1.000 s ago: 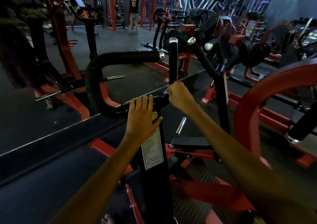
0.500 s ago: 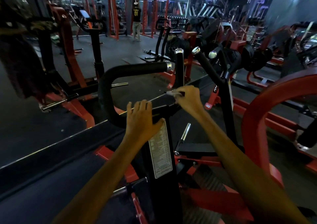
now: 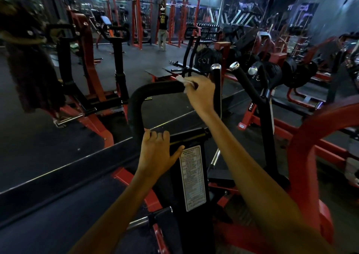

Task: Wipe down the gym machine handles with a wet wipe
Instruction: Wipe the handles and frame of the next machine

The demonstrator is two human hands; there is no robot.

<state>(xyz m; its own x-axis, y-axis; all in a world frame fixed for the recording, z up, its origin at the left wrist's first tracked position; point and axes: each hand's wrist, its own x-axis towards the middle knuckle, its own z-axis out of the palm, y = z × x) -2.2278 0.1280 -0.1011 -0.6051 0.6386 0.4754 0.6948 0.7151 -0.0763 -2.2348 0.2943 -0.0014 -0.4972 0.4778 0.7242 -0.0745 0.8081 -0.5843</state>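
The right hand (image 3: pixel 201 93) is curled over the far, free end of the black padded handle (image 3: pixel 155 87), pinching a crumpled white wet wipe (image 3: pixel 183 80) against the top of the bar; a bit of the wipe sticks out to the left of the knuckles and another bit shows under the fingers. The handle runs left from that hand, bends down in a curve and comes back to the black upright post (image 3: pixel 192 176) of the machine. The left hand (image 3: pixel 157 152) rests on the top of that post, near the lower end of the curved bar, fingers bent over the far edge and thumb spread out to the right, just above a white instruction label (image 3: pixel 192 178) stuck to the post's near face. Just right of the right hand stands a second black handle (image 3: pixel 217 86) with a chrome end cap, upright, and further right a third one (image 3: pixel 245 84) leans to the left. Red frame parts (image 3: pixel 303 156) of the machine curve up at the right. Far back, on the dark floor (image 3: pixel 136 59), a person in a dark numbered shirt (image 3: pixel 162 30) stands among red racks.
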